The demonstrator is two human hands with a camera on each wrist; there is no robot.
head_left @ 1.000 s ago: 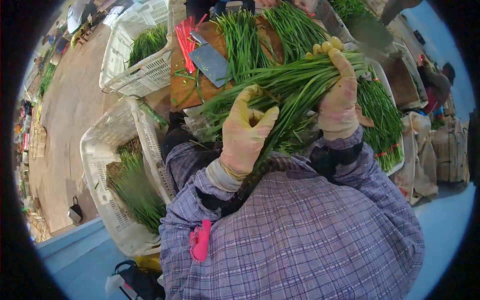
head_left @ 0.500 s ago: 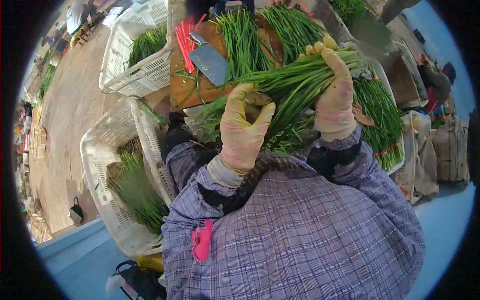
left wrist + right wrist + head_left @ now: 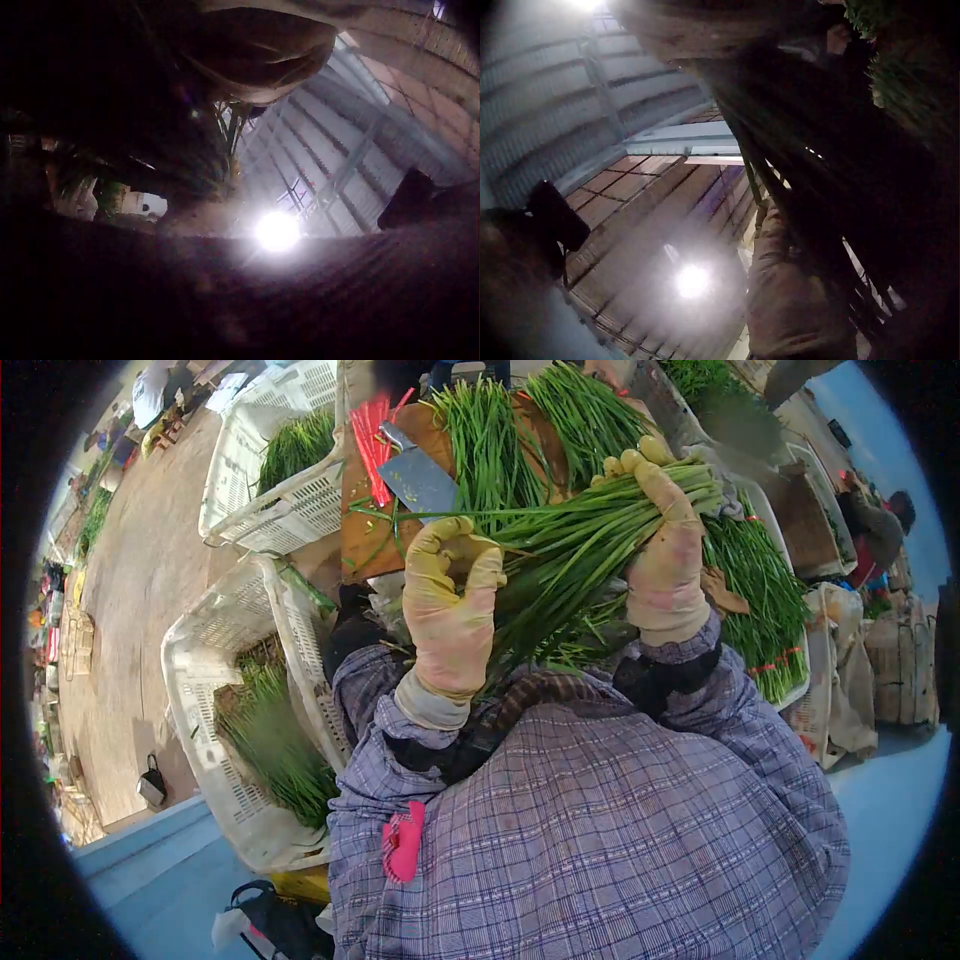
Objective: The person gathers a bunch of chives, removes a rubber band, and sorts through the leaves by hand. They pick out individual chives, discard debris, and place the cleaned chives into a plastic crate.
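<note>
A thick bundle of green chives (image 3: 590, 540) lies across the head view above my lap. My right hand (image 3: 665, 550), in a yellow glove, grips it near the root end. My left hand (image 3: 450, 600), also gloved, pinches a few thin green strands (image 3: 400, 512) pulled out sideways from the bundle. Both wrist views are dark and point up at a roof; the left wrist view shows the glove (image 3: 262, 52), the right wrist view shows dark chive stems (image 3: 810, 187).
A wooden cutting board (image 3: 365, 540) ahead carries a cleaver (image 3: 418, 478), red bands (image 3: 372, 435) and more chives (image 3: 480, 430). White plastic crates (image 3: 215, 690) of chives stand to my left and far left (image 3: 290, 500). A pile of chives (image 3: 765, 600) lies at right.
My left hand has moved left and up away from the bundle, drawing out a few strands. The right hand lifted the bundle's root end slightly.
</note>
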